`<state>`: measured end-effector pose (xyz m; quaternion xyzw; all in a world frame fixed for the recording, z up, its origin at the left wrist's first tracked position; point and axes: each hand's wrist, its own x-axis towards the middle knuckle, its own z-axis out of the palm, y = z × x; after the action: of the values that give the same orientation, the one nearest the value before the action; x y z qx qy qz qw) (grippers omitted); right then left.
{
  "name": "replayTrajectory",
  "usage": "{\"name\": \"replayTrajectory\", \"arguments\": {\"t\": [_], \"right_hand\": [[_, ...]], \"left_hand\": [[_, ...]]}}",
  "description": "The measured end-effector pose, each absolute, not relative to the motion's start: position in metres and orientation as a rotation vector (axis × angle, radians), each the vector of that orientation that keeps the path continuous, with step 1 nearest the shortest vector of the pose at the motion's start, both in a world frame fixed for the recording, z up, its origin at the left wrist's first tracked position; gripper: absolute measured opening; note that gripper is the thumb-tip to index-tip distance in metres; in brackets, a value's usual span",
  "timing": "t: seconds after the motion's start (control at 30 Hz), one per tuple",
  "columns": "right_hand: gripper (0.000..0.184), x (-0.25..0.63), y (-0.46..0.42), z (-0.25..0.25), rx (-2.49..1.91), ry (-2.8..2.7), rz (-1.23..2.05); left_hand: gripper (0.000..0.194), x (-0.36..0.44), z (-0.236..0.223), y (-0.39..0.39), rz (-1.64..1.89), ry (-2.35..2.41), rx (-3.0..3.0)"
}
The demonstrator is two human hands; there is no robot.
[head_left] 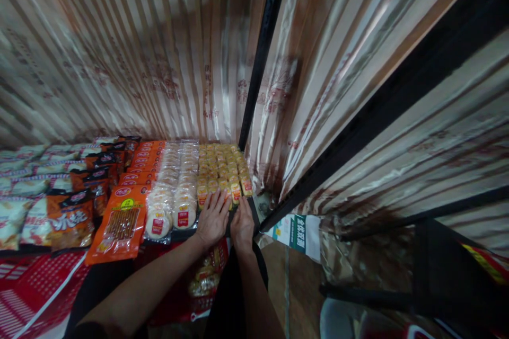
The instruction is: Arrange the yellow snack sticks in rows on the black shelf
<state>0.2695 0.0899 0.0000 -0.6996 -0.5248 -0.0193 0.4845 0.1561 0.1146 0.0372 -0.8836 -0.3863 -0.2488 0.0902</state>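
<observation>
Rows of small yellow wrapped snack packs [222, 167] stand at the right end of a shelf. My left hand [213, 218] lies across the front of these rows, its fingers stretched out and touching the front packs. Close beside it, my right hand [242, 226] has its fingers extended up against the front packs at the right corner. Neither hand appears to grip anything, though the undersides of the fingers are hidden. Just left of the yellow packs are clear-wrapped stacks of round pale crackers [185, 204] with red labels.
Orange snack packets [123, 217] and bags with black and orange print [71, 217] fill the shelf farther left. A red basket [43, 286] sits below, beside another red container holding wrapped snacks [204, 275]. Black metal posts [262, 53] and a wrinkled printed sheet [178, 63] bound the shelf.
</observation>
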Motion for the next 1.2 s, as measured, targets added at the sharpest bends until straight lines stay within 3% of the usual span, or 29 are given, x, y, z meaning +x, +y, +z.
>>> {"name": "replayTrajectory", "arguments": {"t": [1.2], "right_hand": [[0.046,0.263,0.078,0.011,-1.644,-1.406,-0.109]], "left_hand": [[0.044,0.154,0.036,0.110,-0.752,-1.109,-2.601]]}}
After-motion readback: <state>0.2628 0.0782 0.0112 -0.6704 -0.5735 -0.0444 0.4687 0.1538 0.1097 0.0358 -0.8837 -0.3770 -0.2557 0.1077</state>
